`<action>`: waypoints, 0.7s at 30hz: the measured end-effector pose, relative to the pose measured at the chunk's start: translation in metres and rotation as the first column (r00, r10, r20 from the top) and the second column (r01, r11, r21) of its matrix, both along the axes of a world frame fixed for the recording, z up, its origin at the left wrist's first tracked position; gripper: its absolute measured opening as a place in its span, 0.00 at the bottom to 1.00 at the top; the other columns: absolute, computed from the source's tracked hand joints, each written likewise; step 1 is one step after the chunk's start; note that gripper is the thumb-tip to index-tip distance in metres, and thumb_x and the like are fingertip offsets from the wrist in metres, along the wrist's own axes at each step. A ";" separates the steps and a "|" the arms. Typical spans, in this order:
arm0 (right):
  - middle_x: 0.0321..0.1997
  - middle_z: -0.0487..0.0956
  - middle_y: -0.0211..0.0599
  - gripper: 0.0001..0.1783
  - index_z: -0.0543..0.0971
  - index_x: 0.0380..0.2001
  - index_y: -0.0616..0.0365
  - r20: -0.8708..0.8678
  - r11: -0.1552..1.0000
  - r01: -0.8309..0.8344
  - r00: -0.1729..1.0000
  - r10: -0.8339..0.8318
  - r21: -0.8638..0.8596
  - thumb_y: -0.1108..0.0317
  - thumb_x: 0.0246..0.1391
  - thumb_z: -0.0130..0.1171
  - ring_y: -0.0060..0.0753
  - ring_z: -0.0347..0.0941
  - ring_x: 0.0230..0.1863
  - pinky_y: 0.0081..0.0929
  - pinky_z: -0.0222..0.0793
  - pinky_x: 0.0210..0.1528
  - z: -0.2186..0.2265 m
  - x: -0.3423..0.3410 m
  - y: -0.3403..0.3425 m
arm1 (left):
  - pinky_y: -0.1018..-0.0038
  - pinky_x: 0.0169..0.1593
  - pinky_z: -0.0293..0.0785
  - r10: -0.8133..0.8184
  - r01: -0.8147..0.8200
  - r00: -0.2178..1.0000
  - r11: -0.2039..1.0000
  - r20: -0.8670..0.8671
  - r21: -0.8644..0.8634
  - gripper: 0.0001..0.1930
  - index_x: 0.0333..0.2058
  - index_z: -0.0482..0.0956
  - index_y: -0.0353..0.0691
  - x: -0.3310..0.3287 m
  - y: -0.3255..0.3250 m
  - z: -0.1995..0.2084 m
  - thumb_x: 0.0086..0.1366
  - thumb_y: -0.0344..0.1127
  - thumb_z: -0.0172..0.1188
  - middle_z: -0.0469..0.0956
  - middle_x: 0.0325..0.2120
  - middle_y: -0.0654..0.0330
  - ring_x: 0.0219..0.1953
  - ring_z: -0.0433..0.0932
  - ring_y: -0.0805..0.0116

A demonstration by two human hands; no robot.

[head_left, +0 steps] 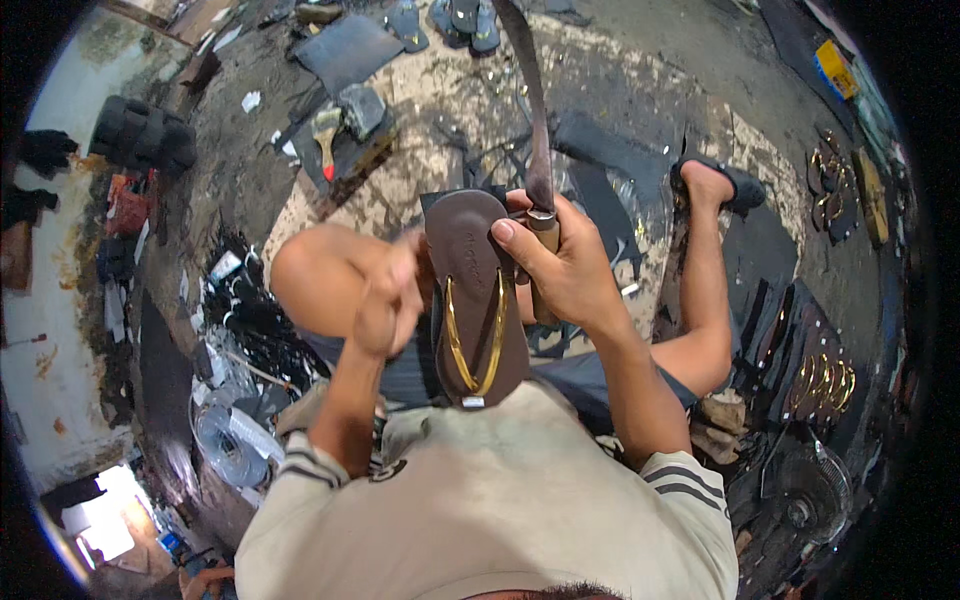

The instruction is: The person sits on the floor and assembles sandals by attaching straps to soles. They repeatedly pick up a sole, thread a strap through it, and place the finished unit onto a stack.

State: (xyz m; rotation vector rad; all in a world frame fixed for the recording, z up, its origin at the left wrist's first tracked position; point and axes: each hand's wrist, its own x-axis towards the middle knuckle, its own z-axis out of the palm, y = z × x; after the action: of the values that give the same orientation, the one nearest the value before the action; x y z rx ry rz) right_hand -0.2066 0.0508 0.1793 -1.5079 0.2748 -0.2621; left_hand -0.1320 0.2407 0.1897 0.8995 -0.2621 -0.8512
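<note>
A brown flip-flop (462, 240) with gold straps (489, 345) is held upright in front of my shirt, its footbed facing up. My right hand (565, 255) grips the wooden handle of a knife (541, 170), whose long dark curved blade points away from me. The same hand's thumb presses on the flip-flop's right edge. My left hand (390, 295) is beside the flip-flop's left edge, smeared by motion. Its fingers look bent, but whether they touch or hold anything cannot be made out. A dark sheet shows behind the flip-flop's toe end.
Ahead on the floor lie a brush (326, 140) with a red-tipped handle, a grey block (362, 110) and dark sheets (347, 48). Several flip-flops (466, 20) sit farther off. To the right are gold straps (822, 385) and a fan (808, 495); plastic scraps (235, 445) lie left.
</note>
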 end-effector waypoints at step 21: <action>0.31 0.74 0.42 0.24 0.74 0.47 0.56 -0.066 0.776 -0.044 0.998 0.004 -0.629 0.82 0.43 0.62 0.46 0.75 0.31 0.37 0.71 0.32 -0.078 -0.069 0.022 | 0.76 0.37 0.76 -0.170 0.014 0.952 0.856 0.255 0.517 0.32 0.44 0.76 0.33 -0.001 0.005 -0.013 0.64 0.63 0.58 0.79 0.30 0.62 0.30 0.77 0.74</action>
State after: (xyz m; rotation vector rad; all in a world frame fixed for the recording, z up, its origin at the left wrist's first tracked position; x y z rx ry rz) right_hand -0.2757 0.0727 0.1016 -2.1941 0.2241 -0.3052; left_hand -0.1329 0.2462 0.1768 1.5316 -0.3464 -0.8922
